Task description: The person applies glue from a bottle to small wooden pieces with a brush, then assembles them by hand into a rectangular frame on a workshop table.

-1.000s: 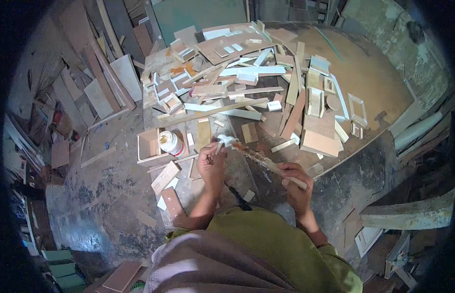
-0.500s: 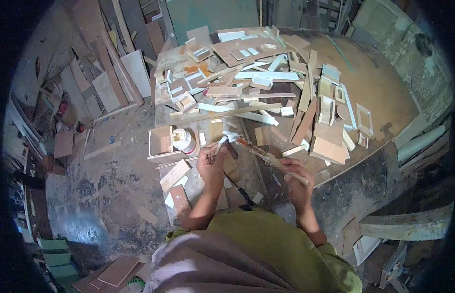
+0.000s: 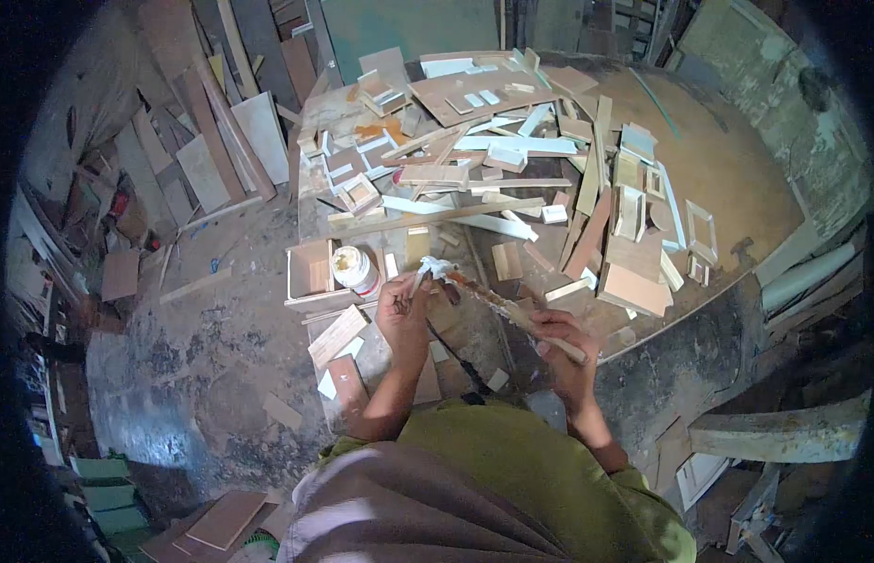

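Observation:
My right hand [image 3: 566, 352] is closed around the bare end of a long wooden stick [image 3: 514, 314], crusted pale and orange-brown along its length. The stick's far end, covered in a white paste [image 3: 437, 267], meets the top of a small pale strip [image 3: 417, 283] pinched in my left hand [image 3: 402, 308]. My fingers hide most of that strip. Just left of this hand stands an open white tub [image 3: 352, 269] with yellowish residue in its mouth, beside a small wooden box [image 3: 310, 269].
Many wood offcuts and white-painted strips are heaped across the table, with a brown panel [image 3: 475, 98] at the back. A small wooden frame [image 3: 701, 232] and a hammer [image 3: 742, 247] lie at the right. Boards [image 3: 260, 136] lean at the left.
My right hand has shifted slightly left and down with the stick. The pasted end has moved a little left over the strip; my left hand stays nearly in place.

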A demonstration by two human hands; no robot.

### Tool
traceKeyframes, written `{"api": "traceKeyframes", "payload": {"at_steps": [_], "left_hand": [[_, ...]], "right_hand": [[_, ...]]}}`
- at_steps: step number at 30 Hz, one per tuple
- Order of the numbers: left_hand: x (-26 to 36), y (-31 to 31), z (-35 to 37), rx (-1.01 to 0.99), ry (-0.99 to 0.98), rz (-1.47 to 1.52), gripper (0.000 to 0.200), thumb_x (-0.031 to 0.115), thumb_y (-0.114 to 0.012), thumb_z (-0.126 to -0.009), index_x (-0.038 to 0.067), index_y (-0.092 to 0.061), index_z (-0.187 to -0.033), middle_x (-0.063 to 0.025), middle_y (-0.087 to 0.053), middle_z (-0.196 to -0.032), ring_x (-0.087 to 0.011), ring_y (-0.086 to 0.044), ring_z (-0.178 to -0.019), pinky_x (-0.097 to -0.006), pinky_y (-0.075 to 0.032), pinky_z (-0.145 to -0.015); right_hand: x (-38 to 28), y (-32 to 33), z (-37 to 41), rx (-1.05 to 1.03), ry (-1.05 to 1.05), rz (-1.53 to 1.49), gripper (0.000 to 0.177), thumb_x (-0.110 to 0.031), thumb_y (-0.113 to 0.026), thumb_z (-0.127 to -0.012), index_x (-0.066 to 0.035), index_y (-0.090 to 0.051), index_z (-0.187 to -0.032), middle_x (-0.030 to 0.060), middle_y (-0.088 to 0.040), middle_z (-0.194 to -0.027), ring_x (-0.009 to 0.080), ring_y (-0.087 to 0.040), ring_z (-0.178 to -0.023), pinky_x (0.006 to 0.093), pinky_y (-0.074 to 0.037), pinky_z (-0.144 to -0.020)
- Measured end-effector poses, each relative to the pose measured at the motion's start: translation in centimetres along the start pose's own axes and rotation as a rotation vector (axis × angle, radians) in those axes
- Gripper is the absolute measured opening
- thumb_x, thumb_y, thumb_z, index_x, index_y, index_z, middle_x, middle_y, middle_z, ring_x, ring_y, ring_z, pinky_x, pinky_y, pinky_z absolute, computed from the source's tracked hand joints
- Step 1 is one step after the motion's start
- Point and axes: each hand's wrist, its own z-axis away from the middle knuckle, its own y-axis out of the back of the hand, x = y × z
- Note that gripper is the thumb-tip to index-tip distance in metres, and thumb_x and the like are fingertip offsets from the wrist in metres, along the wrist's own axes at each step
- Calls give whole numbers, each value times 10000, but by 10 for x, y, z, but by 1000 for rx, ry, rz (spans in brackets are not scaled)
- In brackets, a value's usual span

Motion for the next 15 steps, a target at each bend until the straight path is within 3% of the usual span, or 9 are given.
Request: {"api": "traceKeyframes", "payload": {"at_steps": [10, 15], "left_hand": [[-6, 4, -4, 14, -7, 4, 203, -121, -575, -774, 25, -512, -901, -82, -566, -975, -121, -550, -888, -244, -446, -796], [-12, 8, -5, 32, 0, 19, 210, -131, -560, -775, 22, -511, -910, -93, -570, -988, -127, -552, -895, -255, -444, -801]], "right_hand": [[3, -5, -2, 74, -38, -98, 140, 26, -612, -703, 6, -647, -838, 129, -613, -1024, 239, -562, -991, 353, -418, -891], [0, -9, 1, 15, -44, -52, 144, 18, -616, -704, 3, -648, -843, 137, -607, -1035, 249, -562, -991, 358, -413, -898]]}}
